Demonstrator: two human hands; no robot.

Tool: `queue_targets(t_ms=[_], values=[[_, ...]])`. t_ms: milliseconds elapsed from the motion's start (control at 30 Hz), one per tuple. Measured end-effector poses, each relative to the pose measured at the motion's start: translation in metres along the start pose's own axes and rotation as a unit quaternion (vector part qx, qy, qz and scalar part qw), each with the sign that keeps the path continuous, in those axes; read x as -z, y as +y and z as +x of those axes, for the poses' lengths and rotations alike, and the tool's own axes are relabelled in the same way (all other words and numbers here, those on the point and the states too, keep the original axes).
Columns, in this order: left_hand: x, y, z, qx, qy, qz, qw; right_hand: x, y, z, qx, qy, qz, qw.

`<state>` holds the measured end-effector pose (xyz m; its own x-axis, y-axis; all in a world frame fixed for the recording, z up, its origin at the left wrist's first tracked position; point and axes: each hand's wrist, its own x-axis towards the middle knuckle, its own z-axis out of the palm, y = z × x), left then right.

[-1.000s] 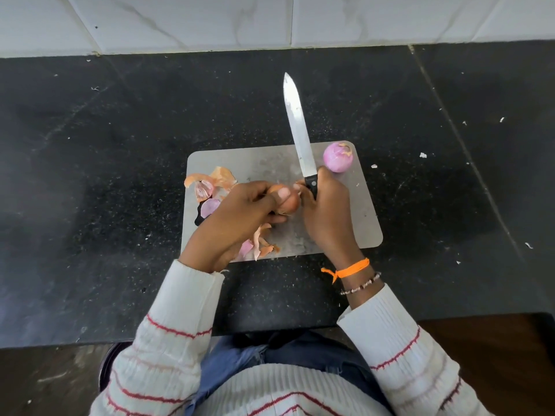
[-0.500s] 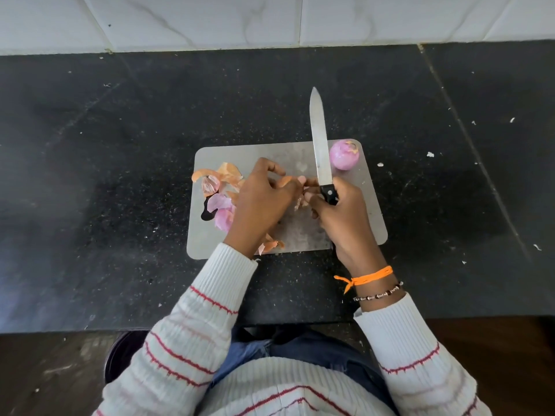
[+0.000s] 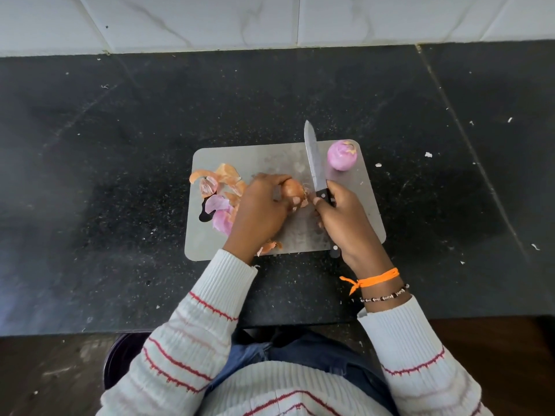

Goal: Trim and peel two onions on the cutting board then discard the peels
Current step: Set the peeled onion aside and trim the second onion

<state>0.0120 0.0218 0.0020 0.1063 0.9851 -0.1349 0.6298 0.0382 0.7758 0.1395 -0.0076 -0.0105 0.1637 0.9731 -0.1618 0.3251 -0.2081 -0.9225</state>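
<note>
A grey cutting board (image 3: 270, 154) lies on the black counter. My left hand (image 3: 261, 210) grips a brown-skinned onion (image 3: 292, 189) over the middle of the board. My right hand (image 3: 345, 217) holds a knife (image 3: 313, 159) by its black handle, blade pointing away, just right of that onion. Its thumb reaches toward the onion's loose skin. A peeled purple onion (image 3: 341, 155) sits at the board's far right corner. Peels (image 3: 219, 187), orange and purple, lie heaped on the board's left side.
Black stone counter (image 3: 120, 175) surrounds the board, with white crumbs scattered at the right. White tiled wall (image 3: 270, 19) stands behind. A small peel scrap (image 3: 270, 246) lies at the board's near edge.
The knife blade has tilted and dropped lower over the board. My left hand turned the brown onion so more of its skin shows between the two hands.
</note>
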Motion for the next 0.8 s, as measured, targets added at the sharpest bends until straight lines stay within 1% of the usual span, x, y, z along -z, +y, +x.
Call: queue_targets(t_ms=[100, 200, 300, 400, 533, 667, 800], values=[[-0.004, -0.004, 0.002, -0.011, 0.041, 0.051, 0.998, 0.007, -0.003, -0.014, 0.055, -0.005, -0.066, 0.996], [-0.006, -0.007, 0.001, -0.012, 0.059, 0.041, 0.997, 0.011, -0.001, -0.030, 0.084, 0.014, -0.141, 0.986], [-0.005, -0.007, 0.000, -0.021, 0.063, 0.029, 0.997, 0.010, 0.003, -0.040, 0.111, -0.008, -0.207, 0.972], [-0.003, -0.007, 0.001, -0.020, 0.060, 0.014, 0.998, 0.007, 0.000, -0.046, 0.119, -0.023, -0.236, 0.964], [-0.002, -0.008, 0.002, -0.014, 0.057, 0.015, 0.998, 0.007, -0.006, -0.053, 0.124, -0.018, -0.275, 0.953], [-0.001, -0.008, 0.002, -0.010, 0.056, 0.015, 0.998, 0.005, -0.012, -0.059, 0.119, -0.036, -0.320, 0.939], [-0.002, -0.004, 0.002, -0.005, 0.056, 0.010, 0.998, 0.003, -0.018, -0.063, 0.111, -0.037, -0.354, 0.928]])
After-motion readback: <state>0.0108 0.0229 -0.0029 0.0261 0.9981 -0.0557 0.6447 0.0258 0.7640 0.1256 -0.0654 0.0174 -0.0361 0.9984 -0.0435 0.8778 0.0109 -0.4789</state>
